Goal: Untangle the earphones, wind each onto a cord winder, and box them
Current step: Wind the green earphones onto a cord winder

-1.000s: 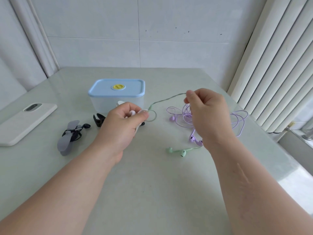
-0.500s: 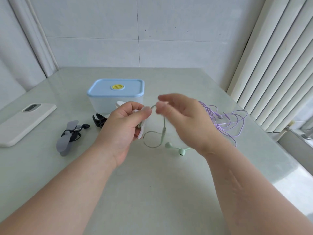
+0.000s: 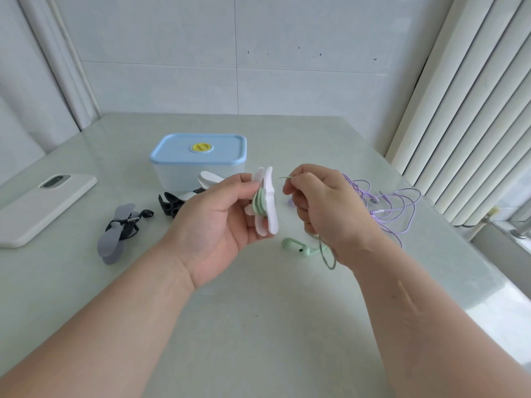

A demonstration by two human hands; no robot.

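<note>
My left hand [image 3: 218, 222] holds a white cord winder [image 3: 268, 205] upright above the table, with several turns of green cord around its middle. My right hand [image 3: 324, 208] pinches the green cord [image 3: 284, 177] just right of the winder. The cord's slack hangs below that hand to the green earbuds [image 3: 296, 246] lying on the table. Purple earphones [image 3: 393, 205] lie tangled behind my right hand. A grey winder [image 3: 115, 234] wound with black earphones lies at the left. The clear box [image 3: 198, 162] with a blue lid stands shut behind my hands.
A phone in a white case [image 3: 43, 208] lies at the left edge. A black winder [image 3: 169, 206] and another white winder [image 3: 209, 179] sit in front of the box. Curtains hang along the right side, past the table's edge.
The left hand has turned the winder upright, showing the green turns. The right hand has carried the cord round close to the winder, and the slack loop below has shortened.
</note>
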